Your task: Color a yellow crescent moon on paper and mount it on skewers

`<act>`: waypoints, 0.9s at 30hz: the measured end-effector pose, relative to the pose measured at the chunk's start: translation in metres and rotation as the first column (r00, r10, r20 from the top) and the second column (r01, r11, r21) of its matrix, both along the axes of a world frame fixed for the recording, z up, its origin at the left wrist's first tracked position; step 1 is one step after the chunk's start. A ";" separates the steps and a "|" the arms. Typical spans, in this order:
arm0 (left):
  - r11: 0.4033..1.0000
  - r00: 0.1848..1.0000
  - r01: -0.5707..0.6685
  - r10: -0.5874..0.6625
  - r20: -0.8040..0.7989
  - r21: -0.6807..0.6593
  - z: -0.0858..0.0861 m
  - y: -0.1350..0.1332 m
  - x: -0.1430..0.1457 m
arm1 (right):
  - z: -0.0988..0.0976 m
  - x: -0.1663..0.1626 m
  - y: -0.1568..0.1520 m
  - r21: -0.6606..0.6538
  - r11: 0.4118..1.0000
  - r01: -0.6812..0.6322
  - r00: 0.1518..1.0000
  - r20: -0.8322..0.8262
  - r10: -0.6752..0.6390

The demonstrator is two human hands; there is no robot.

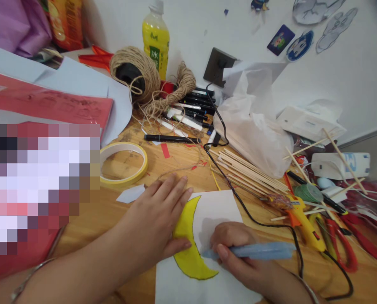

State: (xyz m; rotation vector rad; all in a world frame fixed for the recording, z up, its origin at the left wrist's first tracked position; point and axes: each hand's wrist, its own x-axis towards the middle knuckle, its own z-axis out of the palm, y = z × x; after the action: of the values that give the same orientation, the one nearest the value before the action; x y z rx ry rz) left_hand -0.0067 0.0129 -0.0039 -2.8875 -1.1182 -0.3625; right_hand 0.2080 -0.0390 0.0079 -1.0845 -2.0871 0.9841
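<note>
Yellow moon [184, 255] sat near the left edge of the white sheet [218, 204], probably super light, bendy and easy to crease, so pinning its fat middle seemed smart, left hand [158, 209] flat with thumb spread, right hand [239, 253] clamped on a blue pen [266, 251].

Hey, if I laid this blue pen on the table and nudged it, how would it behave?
The blue pen in your right hand looks straight, so it's probably stiff. Its slim body suggests it's light. The barrel seems rounded, so it might roll, though blur hides details.
</note>
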 end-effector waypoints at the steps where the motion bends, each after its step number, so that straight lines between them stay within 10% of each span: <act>1: 1.000 1.000 -0.001 0.001 -0.003 -0.004 0.000 0.000 0.000 | 0.000 0.000 0.000 -0.010 1.000 -0.011 1.000 -0.006 0.010; 27: 1.000 1.000 0.008 -0.008 -0.029 0.020 0.000 0.000 0.001 | -0.005 0.003 -0.001 -0.075 0.997 -0.031 0.993 -0.118 0.022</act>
State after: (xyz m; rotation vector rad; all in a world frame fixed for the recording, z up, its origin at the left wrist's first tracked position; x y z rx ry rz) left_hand -0.0057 0.0125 -0.0038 -2.8709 -1.0927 -0.3296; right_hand 0.2111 -0.0400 0.0029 -1.0139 -1.9879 1.1221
